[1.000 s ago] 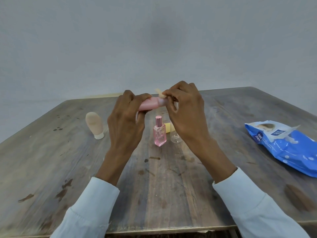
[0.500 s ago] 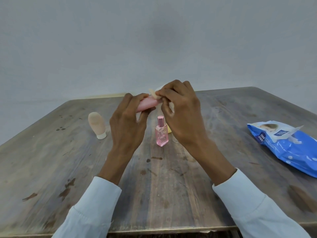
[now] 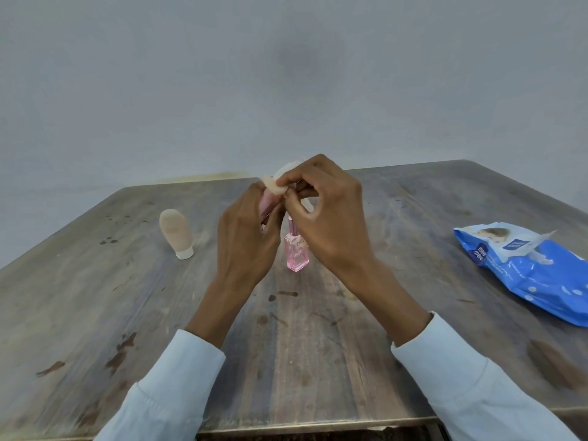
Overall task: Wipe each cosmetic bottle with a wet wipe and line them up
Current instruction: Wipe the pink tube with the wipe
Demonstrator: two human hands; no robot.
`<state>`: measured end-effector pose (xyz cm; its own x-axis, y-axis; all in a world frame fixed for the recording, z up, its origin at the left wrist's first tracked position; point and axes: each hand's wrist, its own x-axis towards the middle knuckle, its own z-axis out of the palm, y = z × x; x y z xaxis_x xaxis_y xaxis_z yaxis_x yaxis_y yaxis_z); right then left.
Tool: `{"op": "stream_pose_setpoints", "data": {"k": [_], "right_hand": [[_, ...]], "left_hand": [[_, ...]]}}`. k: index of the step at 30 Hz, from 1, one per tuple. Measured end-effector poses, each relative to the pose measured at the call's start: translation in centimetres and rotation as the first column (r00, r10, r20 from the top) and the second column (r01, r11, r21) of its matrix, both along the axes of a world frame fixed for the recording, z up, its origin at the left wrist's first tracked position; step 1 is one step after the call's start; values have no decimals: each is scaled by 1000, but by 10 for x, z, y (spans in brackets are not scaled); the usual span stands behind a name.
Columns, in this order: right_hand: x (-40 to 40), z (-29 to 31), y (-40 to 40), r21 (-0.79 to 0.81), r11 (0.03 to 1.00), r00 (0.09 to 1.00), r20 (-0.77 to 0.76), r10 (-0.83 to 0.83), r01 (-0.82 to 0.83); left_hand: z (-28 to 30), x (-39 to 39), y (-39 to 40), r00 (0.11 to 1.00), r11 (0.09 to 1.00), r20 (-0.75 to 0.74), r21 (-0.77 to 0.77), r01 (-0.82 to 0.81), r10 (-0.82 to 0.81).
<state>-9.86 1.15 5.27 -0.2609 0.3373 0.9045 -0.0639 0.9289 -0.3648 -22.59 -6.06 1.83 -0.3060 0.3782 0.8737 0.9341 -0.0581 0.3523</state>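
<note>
Pink tube (image 3: 265,203) mostly hidden, apparently.

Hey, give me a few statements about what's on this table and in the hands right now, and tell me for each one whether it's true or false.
1. The left hand holds a pink tube. True.
2. The blue wipes pack lies on the left side of the table. False: it lies on the right side.
3. The pink glass bottle stands upright on the table. True.
4. The beige tube lies flat on its side. False: it stands upright on its white cap.
5. The right hand is empty. False: its fingers pinch a wet wipe against the pink tube.
</note>
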Motion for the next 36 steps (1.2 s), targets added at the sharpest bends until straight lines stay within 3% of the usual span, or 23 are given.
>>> {"op": "stream_pose_setpoints", "data": {"k": [4, 9, 13, 17, 20, 24, 28, 33, 36], "right_hand": [[-2, -1, 0, -3, 1000, 1000, -6, -22, 22], [2, 2, 6, -17, 998, 997, -43, -64, 63], [-1, 1, 3, -31, 1000, 1000, 14, -5, 6], [5, 6, 7, -179, 983, 999, -33, 37, -43], [9, 9, 9, -277, 960, 996, -85, 23, -46], [14, 14, 11, -341, 935, 989, -135, 56, -100], [12, 14, 6, -297, 947, 991, -85, 103, -124], [9, 11, 6, -300, 942, 988, -29, 149, -151], [8, 9, 4, -255, 952, 985, 10, 175, -166]], "left_hand": [[1, -4, 0, 1000, 1000, 24, 17, -11, 11], [2, 2, -3, 995, 999, -88, -28, 39, -41], [0, -3, -4, 990, 997, -134, -58, -50, 42], [6, 0, -4, 993, 992, 81, -94, -83, 91], [8, 5, -3, 936, 978, 330, -122, 168, -120], [10, 12, -6, 771, 877, 527, -96, 471, -357], [15, 8, -10, 649, 807, 599, -10, 591, -468], [14, 12, -10, 638, 813, 618, 4, 582, -460], [11, 15, -7, 583, 788, 636, 65, 612, -505]]}}
